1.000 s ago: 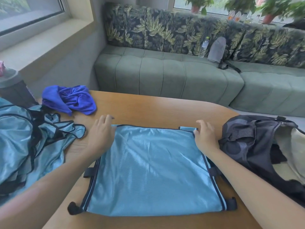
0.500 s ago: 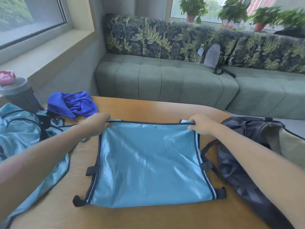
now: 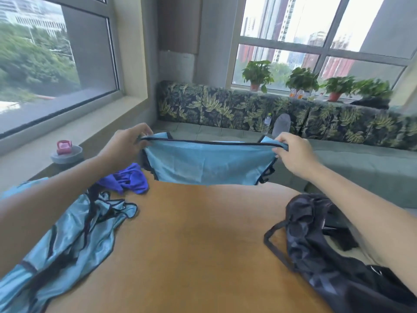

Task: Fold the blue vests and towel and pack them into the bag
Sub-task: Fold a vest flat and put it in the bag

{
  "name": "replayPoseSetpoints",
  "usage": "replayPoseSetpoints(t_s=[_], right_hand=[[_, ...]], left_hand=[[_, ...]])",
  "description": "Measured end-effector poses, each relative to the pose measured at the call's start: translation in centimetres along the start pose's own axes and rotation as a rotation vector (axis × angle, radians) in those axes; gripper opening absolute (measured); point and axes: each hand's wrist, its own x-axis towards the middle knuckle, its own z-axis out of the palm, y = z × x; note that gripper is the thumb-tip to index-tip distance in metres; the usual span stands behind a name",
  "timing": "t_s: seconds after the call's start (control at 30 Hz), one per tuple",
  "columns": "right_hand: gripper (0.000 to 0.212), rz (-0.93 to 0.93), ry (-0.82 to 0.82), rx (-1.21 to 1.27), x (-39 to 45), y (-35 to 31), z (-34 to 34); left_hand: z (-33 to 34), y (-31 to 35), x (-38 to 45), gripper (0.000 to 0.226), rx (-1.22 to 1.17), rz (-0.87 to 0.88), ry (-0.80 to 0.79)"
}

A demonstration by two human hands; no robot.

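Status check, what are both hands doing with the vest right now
Left hand and right hand each pinch a top corner of the vest, held up above the table. Bag at right. Nothing blocking.

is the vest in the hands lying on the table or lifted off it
Lifted. The left hand and right hand pinch the vest at its top corners, and it hangs above the table.

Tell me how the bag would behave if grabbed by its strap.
The bag lies slumped and creased on the table, so it would probably sag and fold rather than keep its shape. It looks mostly empty, so likely light. Its strap loops loosely, so the body would probably hang and swing.
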Motion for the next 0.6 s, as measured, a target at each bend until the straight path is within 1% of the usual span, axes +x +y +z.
replayPoseSetpoints(t_s=[0.03,0.1,0.17,0.2,0.27,0.33,0.4,0.43,0.47,0.5,0.57,0.6], right_hand=[[0.011,-0.012,0.018,-0.008,-1.5,0.1,0.2],[0.010,-0.027,0.001,0.023,-5.0,0.7,1.6],[0.007,-0.015,-0.060,0.040,-9.4,2.1,4.3],[0.012,0.013,-0.109,0.019,-12.0,3.0,5.9],[0.022,0.059,-0.240,-0.065,-17.7,4.8,9.3],[0.023,0.048,-0.371,-0.098,-23.0,6.3,12.4],[0.025,0.015,-0.452,-0.162,-27.6,7.0,14.6],[0.031,0.007,-0.463,-0.214,-29.4,7.1,15.3],[0.038,-0.007,-0.454,-0.266,-30.8,7.0,15.7],[0.045,-0.020,-0.434,-0.291,-31.9,6.7,15.8],[0.053,-0.053,-0.361,-0.296,-33.1,5.8,15.8],[0.056,-0.043,-0.367,-0.289,-33.4,5.3,15.7]], left_hand=[[0.2,0.0,-1.5,0.013,-0.006,0.013,0.007],[1.2,-0.6,-5.2,0.018,-0.031,0.023,0.003],[3.6,-1.8,-9.7,0.025,-0.026,0.049,-0.031],[5.1,-2.6,-12.3,0.028,-0.021,0.040,-0.060],[8.2,-4.7,-17.7,0.031,-0.004,-0.013,-0.160],[10.5,-6.2,-23.3,0.032,0.056,-0.095,-0.319],[12.0,-7.0,-28.2,0.027,0.139,-0.085,-0.380],[12.3,-7.1,-30.0,0.034,0.120,-0.079,-0.392],[12.4,-6.9,-31.1,0.043,0.069,-0.086,-0.413],[12.3,-6.7,-31.4,0.047,0.046,-0.085,-0.422],[11.8,-6.3,-30.6,0.045,0.095,-0.047,-0.393],[11.7,-6.4,-29.8,0.042,0.129,-0.050,-0.359]])
